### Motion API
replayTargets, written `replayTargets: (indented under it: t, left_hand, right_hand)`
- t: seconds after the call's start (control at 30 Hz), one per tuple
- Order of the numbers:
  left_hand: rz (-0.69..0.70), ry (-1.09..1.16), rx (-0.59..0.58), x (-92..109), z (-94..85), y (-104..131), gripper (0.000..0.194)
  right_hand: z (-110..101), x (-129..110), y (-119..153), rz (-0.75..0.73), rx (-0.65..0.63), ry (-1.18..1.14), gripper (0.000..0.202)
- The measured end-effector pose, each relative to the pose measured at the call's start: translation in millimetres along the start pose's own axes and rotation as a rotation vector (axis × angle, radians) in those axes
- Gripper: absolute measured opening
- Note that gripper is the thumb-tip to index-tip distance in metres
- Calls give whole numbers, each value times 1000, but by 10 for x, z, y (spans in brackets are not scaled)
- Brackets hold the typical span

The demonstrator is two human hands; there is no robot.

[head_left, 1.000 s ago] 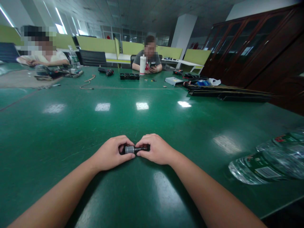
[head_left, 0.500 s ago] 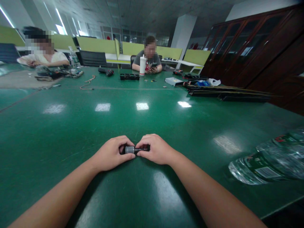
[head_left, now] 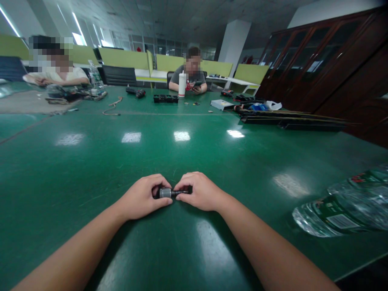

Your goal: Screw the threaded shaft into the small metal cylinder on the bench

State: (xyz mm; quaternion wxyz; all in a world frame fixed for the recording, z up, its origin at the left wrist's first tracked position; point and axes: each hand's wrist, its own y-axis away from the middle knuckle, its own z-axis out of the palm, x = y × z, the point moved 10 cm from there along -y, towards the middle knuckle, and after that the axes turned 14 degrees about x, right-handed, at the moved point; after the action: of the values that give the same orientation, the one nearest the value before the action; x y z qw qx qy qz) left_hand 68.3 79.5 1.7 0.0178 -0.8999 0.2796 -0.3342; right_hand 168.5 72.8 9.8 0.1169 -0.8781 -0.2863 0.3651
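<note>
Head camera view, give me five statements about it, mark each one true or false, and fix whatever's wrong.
1. The left hand holds a grey cylinder. True.
2. The right hand lies flat. False: it is curled, gripping a dark ribbed part.
3. A white cup stands upright on the far side of the green table. True.
4. The nearest plastic bottle stands upright. False: it lies on its side.
5. A person across the table holds a phone. True.
</note>
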Motion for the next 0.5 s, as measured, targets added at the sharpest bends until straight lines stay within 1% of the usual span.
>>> replayTargets:
  t: [0.5]
  left_hand:
    - [-19,1,0,-13,3,-7,22]
  right_hand:
    - [-8,4,8,6,-19,0,14]
